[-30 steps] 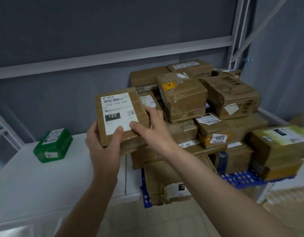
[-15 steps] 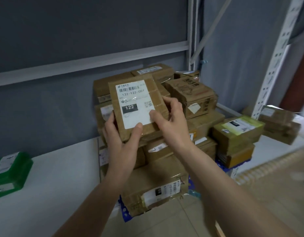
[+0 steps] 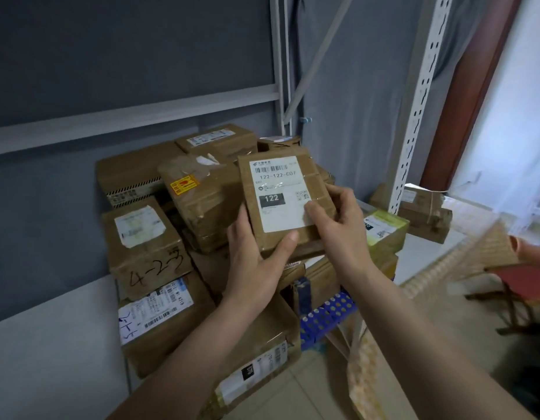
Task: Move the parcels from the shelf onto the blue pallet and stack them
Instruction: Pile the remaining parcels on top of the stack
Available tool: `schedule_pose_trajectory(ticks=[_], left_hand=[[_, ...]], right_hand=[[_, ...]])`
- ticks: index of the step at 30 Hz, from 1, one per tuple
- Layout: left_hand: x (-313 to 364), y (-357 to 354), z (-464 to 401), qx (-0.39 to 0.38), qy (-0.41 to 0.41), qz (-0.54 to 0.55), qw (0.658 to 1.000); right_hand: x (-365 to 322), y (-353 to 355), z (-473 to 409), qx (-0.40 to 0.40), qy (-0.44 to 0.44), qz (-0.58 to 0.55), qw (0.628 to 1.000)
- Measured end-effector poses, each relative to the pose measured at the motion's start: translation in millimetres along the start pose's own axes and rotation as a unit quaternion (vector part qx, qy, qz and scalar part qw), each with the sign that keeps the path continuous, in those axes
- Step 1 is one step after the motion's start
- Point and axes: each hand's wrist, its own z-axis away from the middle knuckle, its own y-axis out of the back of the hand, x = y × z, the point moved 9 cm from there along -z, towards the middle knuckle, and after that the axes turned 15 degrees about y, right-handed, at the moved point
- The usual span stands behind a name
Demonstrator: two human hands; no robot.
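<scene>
Both hands, the left hand (image 3: 256,265) and right hand (image 3: 338,231), clamp the flat parcel (image 3: 285,201) by its lower corners, held above the parcel stack (image 3: 202,207) on the blue pallet (image 3: 326,316). Best to lower it flat onto a level box, label up, before letting go.

Both arms stretched forward, left hand (image 3: 256,262) cupping from underneath with thumb on top, right hand (image 3: 338,225) pinching the right edge.
</scene>
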Motion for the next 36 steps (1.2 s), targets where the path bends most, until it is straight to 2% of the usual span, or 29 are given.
schedule_pose_trajectory(ticks=[9, 14, 17, 20, 25, 28, 31, 36], left_hand=[[33.6, -80.4, -27.2, -0.029, -0.013, 0.01, 0.999], [44.8, -138.6, -61.8, -0.065, 0.068, 0.004, 0.996], [41.5, -165.7, -90.6, -0.088, 0.109, -0.022, 0.99], [36.8, -183.9, -123.1, -0.092, 0.127, -0.087, 0.984], [29.2, -195.3, -169.8, -0.075, 0.13, -0.22, 0.964], [33.6, -198.1, -186.6, -0.055, 0.111, -0.33, 0.936], [37.6, -205.9, -196.0, -0.059, 0.097, -0.409, 0.906], [32.2, -213.1, -211.3, -0.056, 0.09, -0.47, 0.876]], right_hand=[[10.0, 77.9, -55.9, 0.032, 0.041, 0.028, 0.998], [53.4, 120.9, -80.4, 0.037, 0.023, 0.071, 0.997], [79.9, 127.4, -79.8, 0.013, 0.012, 0.113, 0.993], [96.2, 120.1, -76.3, -0.03, 0.012, 0.121, 0.992], [127.2, 104.5, -61.4, -0.144, -0.029, 0.132, 0.98], [141.4, 102.8, -54.7, -0.19, -0.04, 0.135, 0.972], [148.7, 104.6, -54.6, -0.195, -0.027, 0.147, 0.969], [153.6, 109.4, -66.2, -0.172, 0.015, 0.227, 0.958]])
